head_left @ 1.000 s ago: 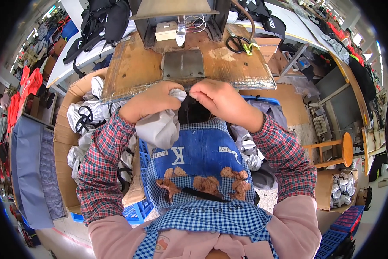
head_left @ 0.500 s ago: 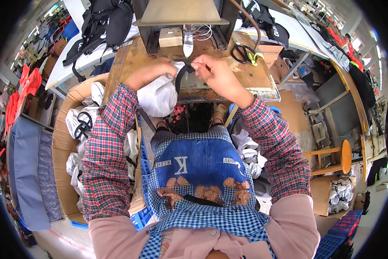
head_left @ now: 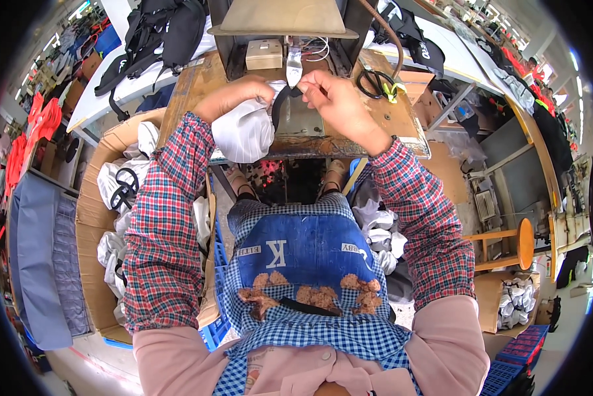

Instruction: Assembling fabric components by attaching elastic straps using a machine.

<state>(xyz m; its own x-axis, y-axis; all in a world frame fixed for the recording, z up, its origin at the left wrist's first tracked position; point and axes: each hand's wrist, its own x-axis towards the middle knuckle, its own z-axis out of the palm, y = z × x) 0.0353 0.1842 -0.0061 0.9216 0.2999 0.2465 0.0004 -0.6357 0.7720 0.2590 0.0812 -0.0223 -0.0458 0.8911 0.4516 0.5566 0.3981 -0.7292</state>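
A bunched white cloth piece (head_left: 245,132) with a black strap (head_left: 280,109) along its edge hangs at the front of the worn wooden table. My left hand (head_left: 240,96) is closed on the cloth's upper edge. My right hand (head_left: 336,102) pinches the end of the black strap, its fingertips close together. Both hands are just below the pointed metal tip (head_left: 294,67) of a machine. The strap's end lies right beside that tip; whether they touch I cannot tell. My right fingertips partly hide the strap.
Black-handled scissors (head_left: 375,82) lie to the right on the wooden table (head_left: 402,122). The machine's metal hood (head_left: 283,18) stands over its tip and a cream box (head_left: 264,54). A cardboard box (head_left: 92,218) of white pieces is at my left; more white pieces (head_left: 380,234) lie at my right.
My hands have shifted slightly in the view along with the table and machine. The right fingertips and the strap end are now closer to the metal tip. Both hands keep their hold.
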